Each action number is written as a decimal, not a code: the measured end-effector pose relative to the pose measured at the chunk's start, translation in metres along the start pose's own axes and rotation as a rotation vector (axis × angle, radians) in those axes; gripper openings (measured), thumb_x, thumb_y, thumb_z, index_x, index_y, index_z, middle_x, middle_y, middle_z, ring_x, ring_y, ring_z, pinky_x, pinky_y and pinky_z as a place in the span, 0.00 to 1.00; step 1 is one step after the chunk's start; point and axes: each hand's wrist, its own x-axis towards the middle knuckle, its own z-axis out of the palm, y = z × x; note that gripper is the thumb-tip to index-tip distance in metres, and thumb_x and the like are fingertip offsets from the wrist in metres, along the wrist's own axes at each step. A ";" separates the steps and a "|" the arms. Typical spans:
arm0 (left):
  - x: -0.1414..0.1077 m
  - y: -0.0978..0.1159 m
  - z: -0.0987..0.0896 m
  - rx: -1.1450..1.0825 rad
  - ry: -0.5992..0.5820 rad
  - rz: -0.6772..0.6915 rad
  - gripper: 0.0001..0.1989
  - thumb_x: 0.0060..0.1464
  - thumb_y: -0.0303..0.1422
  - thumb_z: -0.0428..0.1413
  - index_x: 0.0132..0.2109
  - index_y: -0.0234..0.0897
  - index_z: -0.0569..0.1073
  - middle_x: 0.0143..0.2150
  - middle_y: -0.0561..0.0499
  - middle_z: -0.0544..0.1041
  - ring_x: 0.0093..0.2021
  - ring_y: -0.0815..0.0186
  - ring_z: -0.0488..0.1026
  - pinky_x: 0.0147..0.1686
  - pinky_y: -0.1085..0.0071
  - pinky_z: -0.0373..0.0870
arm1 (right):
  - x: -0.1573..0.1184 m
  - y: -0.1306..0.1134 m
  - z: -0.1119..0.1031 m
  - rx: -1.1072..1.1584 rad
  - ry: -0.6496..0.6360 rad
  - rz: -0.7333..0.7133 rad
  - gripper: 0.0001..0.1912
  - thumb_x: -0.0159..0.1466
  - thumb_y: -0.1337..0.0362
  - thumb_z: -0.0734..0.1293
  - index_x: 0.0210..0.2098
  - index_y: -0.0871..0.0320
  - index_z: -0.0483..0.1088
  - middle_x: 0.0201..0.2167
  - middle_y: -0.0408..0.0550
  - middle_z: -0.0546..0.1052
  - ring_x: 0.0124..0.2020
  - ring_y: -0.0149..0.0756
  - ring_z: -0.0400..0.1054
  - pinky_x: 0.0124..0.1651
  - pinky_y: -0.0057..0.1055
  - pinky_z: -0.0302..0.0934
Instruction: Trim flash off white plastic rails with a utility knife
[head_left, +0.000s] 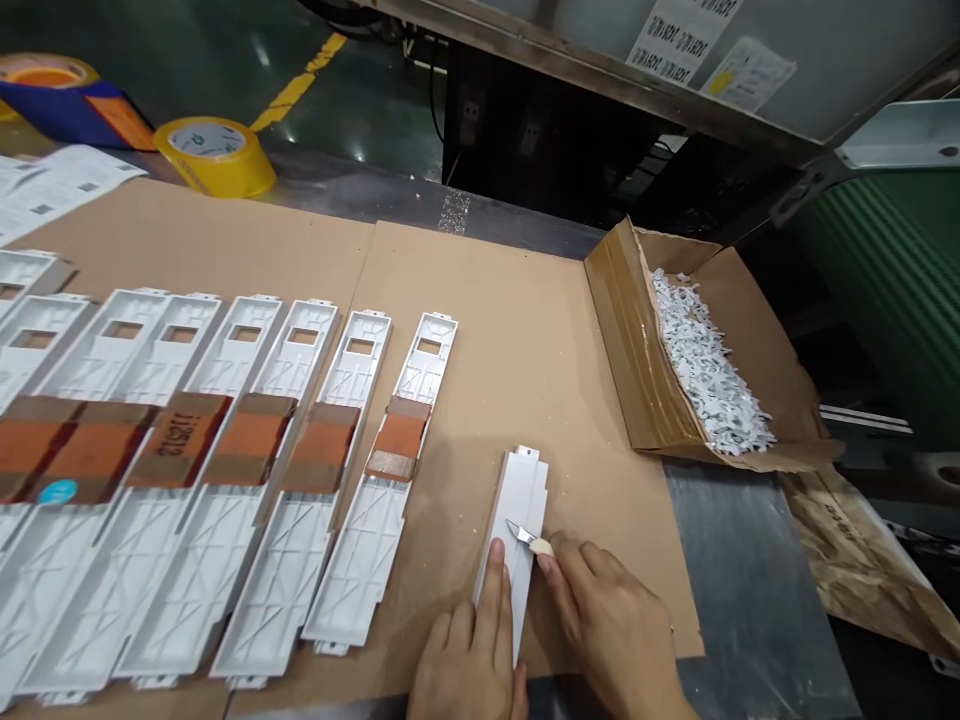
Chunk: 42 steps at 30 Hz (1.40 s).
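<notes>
A long white plastic part (516, 500) lies smooth side up on the cardboard sheet, slightly slanted. My left hand (471, 650) rests on its near half, fingers stretched out flat along it. In my right hand (611, 620) is a small craft knife (529, 537), gripped by its pale handle. The metal blade points left over the part's upper face; whether it touches the surface, I cannot tell. To the left stands a row of similar white plastic parts (356, 560), ribbed side up, with reddish-brown blocks (397, 440) lying across their middles.
A cardboard box (619, 330) at the right holds a heap of small white plastic scraps (709, 370). Rolls of yellow tape (247, 165) and blue tape (90, 115) stand at the back left near printed sheets (60, 190). Machinery (750, 60) borders the table's far side.
</notes>
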 end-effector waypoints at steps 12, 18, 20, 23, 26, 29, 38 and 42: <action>0.002 -0.002 -0.003 0.037 -0.062 0.051 0.25 0.47 0.30 0.48 0.53 0.26 0.69 0.58 0.38 0.67 0.26 0.65 0.67 0.23 0.67 0.61 | 0.010 -0.001 -0.004 0.017 0.028 -0.025 0.24 0.71 0.57 0.47 0.28 0.54 0.68 0.21 0.41 0.70 0.20 0.29 0.64 0.22 0.26 0.47; 0.003 -0.001 -0.005 0.072 -0.122 0.096 0.24 0.49 0.28 0.46 0.53 0.23 0.69 0.57 0.33 0.66 0.24 0.64 0.68 0.22 0.66 0.61 | 0.013 -0.001 -0.005 0.005 0.031 -0.025 0.26 0.71 0.56 0.46 0.27 0.53 0.68 0.20 0.40 0.70 0.19 0.30 0.65 0.21 0.27 0.47; 0.004 -0.001 -0.005 0.078 -0.118 0.102 0.23 0.50 0.28 0.45 0.52 0.22 0.69 0.57 0.33 0.66 0.26 0.63 0.69 0.22 0.65 0.61 | 0.015 0.000 -0.007 0.011 0.013 -0.035 0.26 0.71 0.56 0.45 0.27 0.52 0.68 0.19 0.39 0.70 0.19 0.30 0.65 0.20 0.27 0.47; 0.006 -0.001 -0.007 0.079 -0.108 0.100 0.23 0.49 0.28 0.45 0.51 0.22 0.69 0.56 0.33 0.67 0.31 0.59 0.72 0.22 0.65 0.61 | 0.017 0.001 -0.010 -0.009 -0.014 -0.054 0.27 0.71 0.55 0.44 0.27 0.52 0.68 0.18 0.39 0.70 0.18 0.30 0.65 0.19 0.28 0.46; 0.007 0.000 -0.009 0.080 -0.111 0.086 0.23 0.48 0.27 0.45 0.51 0.23 0.70 0.56 0.34 0.68 0.34 0.58 0.72 0.22 0.65 0.62 | 0.020 0.001 -0.011 -0.067 -0.012 -0.073 0.28 0.71 0.56 0.43 0.26 0.52 0.68 0.17 0.39 0.70 0.16 0.30 0.64 0.18 0.28 0.45; 0.008 0.000 -0.010 0.080 -0.107 0.088 0.22 0.48 0.26 0.45 0.50 0.23 0.70 0.55 0.34 0.69 0.31 0.59 0.72 0.21 0.65 0.62 | 0.023 0.000 -0.012 -0.114 0.009 -0.098 0.29 0.71 0.56 0.43 0.26 0.52 0.68 0.17 0.40 0.70 0.15 0.30 0.63 0.18 0.28 0.44; 0.009 0.000 -0.011 0.089 -0.104 0.092 0.22 0.48 0.26 0.45 0.50 0.22 0.71 0.55 0.34 0.69 0.24 0.63 0.68 0.21 0.66 0.63 | 0.026 0.008 -0.013 -0.182 -0.055 -0.170 0.27 0.71 0.58 0.43 0.30 0.54 0.68 0.18 0.42 0.69 0.15 0.29 0.62 0.18 0.29 0.41; 0.008 0.000 -0.010 0.092 -0.110 0.090 0.23 0.47 0.26 0.46 0.50 0.22 0.70 0.55 0.34 0.68 0.24 0.63 0.68 0.21 0.66 0.63 | 0.024 0.012 -0.012 -0.178 -0.107 -0.187 0.22 0.71 0.58 0.46 0.32 0.55 0.67 0.19 0.42 0.70 0.16 0.27 0.61 0.20 0.28 0.41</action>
